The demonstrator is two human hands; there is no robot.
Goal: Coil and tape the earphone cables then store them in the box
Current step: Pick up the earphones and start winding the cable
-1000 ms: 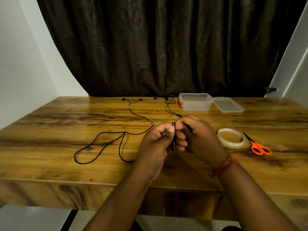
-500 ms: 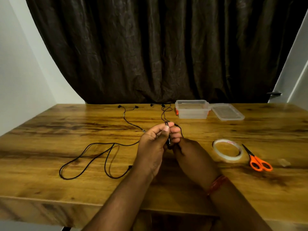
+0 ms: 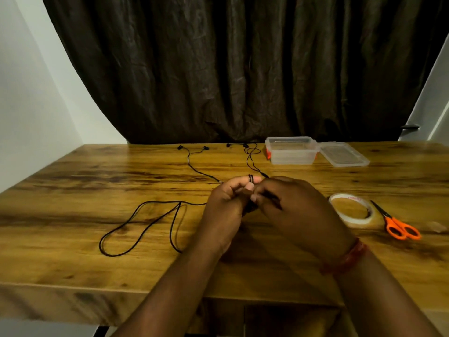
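Observation:
Two black earphone cables lie on the wooden table (image 3: 73, 263). One earphone cable (image 3: 251, 159) runs from its buds at the back into my hands, with two turns wound round a finger of my left hand (image 3: 226, 205). My right hand (image 3: 291, 205) pinches the same cable right beside it. The other earphone cable (image 3: 145, 222) sprawls in loose loops to the left, its buds at the back. A clear plastic box (image 3: 291, 150) stands open at the back, its lid (image 3: 343, 156) beside it. A roll of clear tape (image 3: 349, 210) lies to the right.
Orange-handled scissors (image 3: 398, 226) lie right of the tape. A dark curtain hangs behind the table, with white walls at both sides. The table's front edge runs under my forearms.
My right hand has come up beside the left again and the cable shows as turns round my left finger. The head camera has tilted, shifting the whole scene.

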